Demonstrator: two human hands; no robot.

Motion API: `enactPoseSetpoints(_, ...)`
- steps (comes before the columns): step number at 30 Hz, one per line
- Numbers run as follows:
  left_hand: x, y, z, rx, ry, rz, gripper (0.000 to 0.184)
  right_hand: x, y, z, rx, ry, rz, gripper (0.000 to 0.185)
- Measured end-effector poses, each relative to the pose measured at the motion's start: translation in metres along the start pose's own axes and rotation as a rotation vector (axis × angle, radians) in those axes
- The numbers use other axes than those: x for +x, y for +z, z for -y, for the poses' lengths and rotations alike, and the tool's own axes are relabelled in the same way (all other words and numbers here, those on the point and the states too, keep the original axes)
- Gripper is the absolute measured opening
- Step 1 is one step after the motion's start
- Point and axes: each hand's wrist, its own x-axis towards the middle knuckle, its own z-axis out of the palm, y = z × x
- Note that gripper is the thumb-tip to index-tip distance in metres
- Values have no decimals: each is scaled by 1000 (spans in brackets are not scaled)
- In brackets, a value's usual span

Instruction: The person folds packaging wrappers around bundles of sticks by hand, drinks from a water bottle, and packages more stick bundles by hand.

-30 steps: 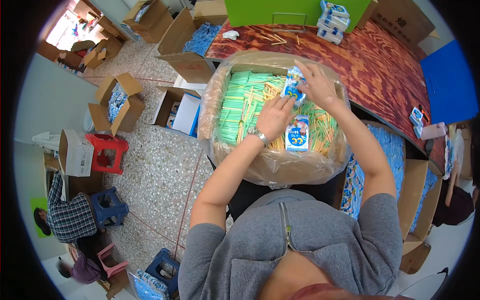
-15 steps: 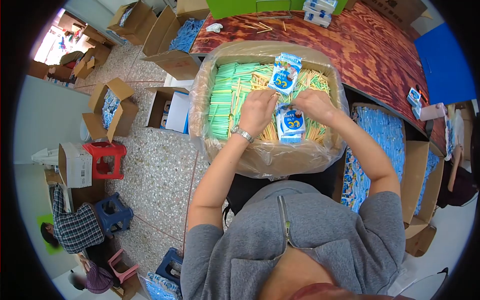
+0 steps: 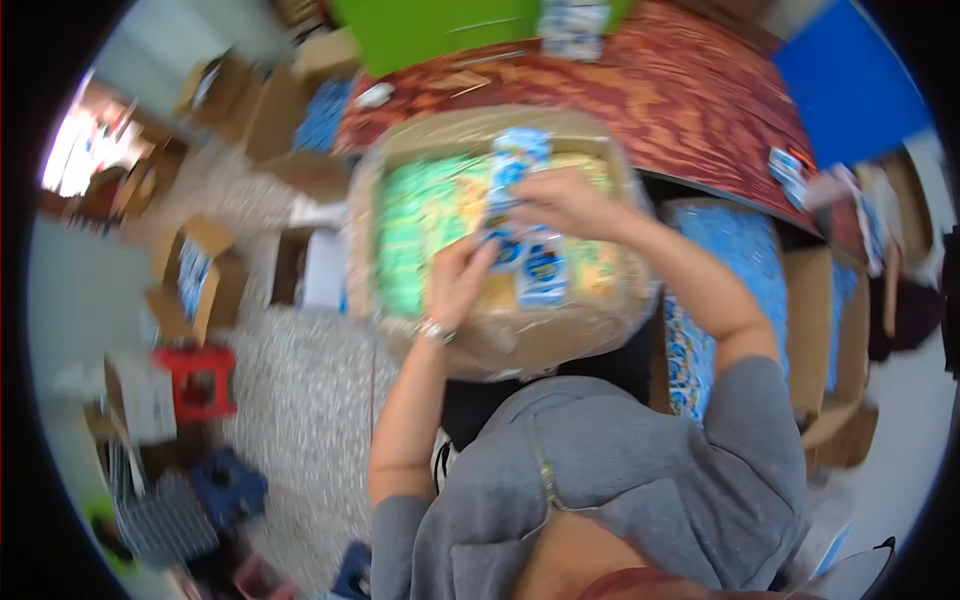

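A large carton [image 3: 480, 345] lined with clear plastic stands before me, filled with thin green sticks [image 3: 405, 240] and yellowish sticks [image 3: 597, 272]. Blue-and-white printed packets lie on the sticks: a far packet [image 3: 522, 150] and a near packet [image 3: 543, 272]. Between them a middle packet [image 3: 505, 248] is at my fingers. My left hand [image 3: 460, 280], with a watch on its wrist, pinches its left side. My right hand [image 3: 568, 202] reaches across from the right, fingers closed at its upper part. Motion blur hides the exact grip.
A red-patterned table [image 3: 690, 90] runs behind the carton, with a stack of packets [image 3: 573, 28] on it. At right stands a box of blue packets [image 3: 735, 260]. Open boxes [image 3: 205, 280], a red stool [image 3: 197, 382] and a seated person [image 3: 165, 520] are on the left.
The whole view has shifted and blurred. My left hand has moved nearer the carton's front, and my right hand has moved up and across to the left. A middle packet now shows between my hands.
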Motion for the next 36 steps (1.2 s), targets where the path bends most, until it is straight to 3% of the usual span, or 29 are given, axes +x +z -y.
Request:
enactPoseSetpoints(3,-3,-3,0,-144,-83,-41,21,11,11,6,102,-81,-126,24)
enactPoseSetpoints(4,-1,-5,20,-84,-61,-51,20,15,14,7,97,-50,-92,24)
enactPoseSetpoints(8,-2,0,6,-370,-90,-112,19,23,17,9,109,-80,-11,20)
enactPoseSetpoints(11,-4,-12,-11,-8,-119,-129,23,31,24,2,142,-126,48,21)
enactPoseSetpoints(12,-6,-16,-14,25,-162,-137,24,36,15,15,228,17,109,31)
enactPoseSetpoints(16,-11,-17,7,-24,-79,-222,30,54,12,15,174,101,140,31)
enactPoseSetpoints(20,-15,-22,20,-74,-100,-223,30,64,15,19,196,-15,151,24)
enactPoseSetpoints(23,-16,-27,20,-250,-72,-226,29,71,20,29,224,-80,144,20)
enactPoseSetpoints(28,-23,-43,18,-693,-224,-15,21,87,20,41,266,-201,206,23)
enactPoseSetpoints(31,-25,-43,12,-869,-139,-123,26,94,26,46,314,-229,222,25)
enactPoseSetpoints(36,-26,-48,10,-719,-149,-306,25,103,35,48,305,-247,119,24)
